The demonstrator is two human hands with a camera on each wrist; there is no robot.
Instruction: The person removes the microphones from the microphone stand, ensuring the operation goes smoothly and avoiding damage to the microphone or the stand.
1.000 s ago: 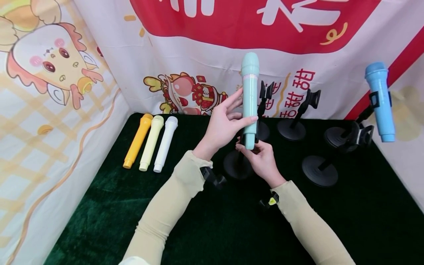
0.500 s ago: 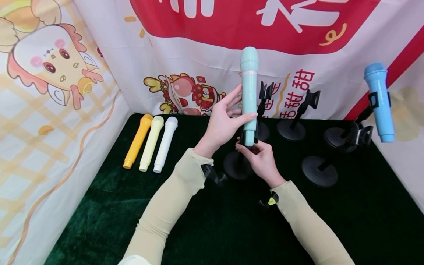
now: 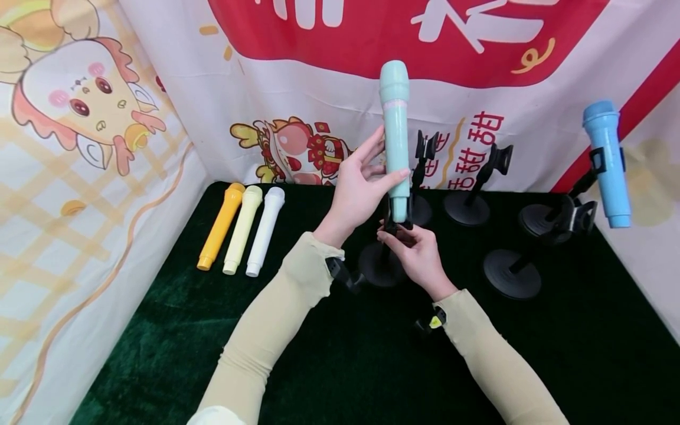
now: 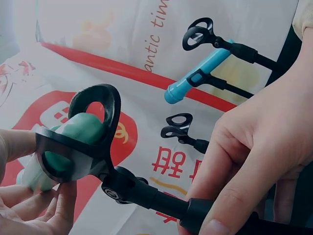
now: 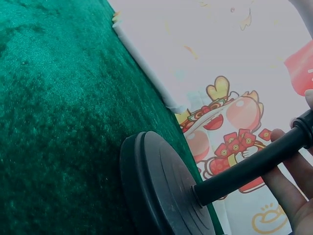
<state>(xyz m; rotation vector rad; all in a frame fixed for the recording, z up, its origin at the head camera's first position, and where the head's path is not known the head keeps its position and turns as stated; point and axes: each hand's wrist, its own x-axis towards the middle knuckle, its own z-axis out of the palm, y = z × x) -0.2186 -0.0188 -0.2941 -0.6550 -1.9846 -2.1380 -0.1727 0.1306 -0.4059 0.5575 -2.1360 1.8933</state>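
Observation:
The left hand [image 3: 357,183] pinches a mint-green microphone [image 3: 395,130] between thumb and fingers, its head pointing up. In the left wrist view the lower end of the microphone [image 4: 80,128] lies within the ring-shaped clip [image 4: 111,117] of a black stand. The right hand [image 3: 422,257] grips that stand's stem just below the clip; the left wrist view shows this hand [image 4: 259,156] around the stem. In the right wrist view, the stem [image 5: 244,169] rises from a round black base [image 5: 166,191] on the green cloth.
Orange [image 3: 221,227], pale yellow [image 3: 243,230] and white [image 3: 265,232] microphones lie side by side at left. Several black stands are at right and behind, including one with an empty clip [image 3: 500,158]; another holds a blue microphone [image 3: 607,165]. A printed curtain [image 3: 319,88] hangs behind.
The left hand and the mint-green microphone have moved up and slightly left, so the microphone's lower end sits higher at the clip. The right hand has stayed on the stand.

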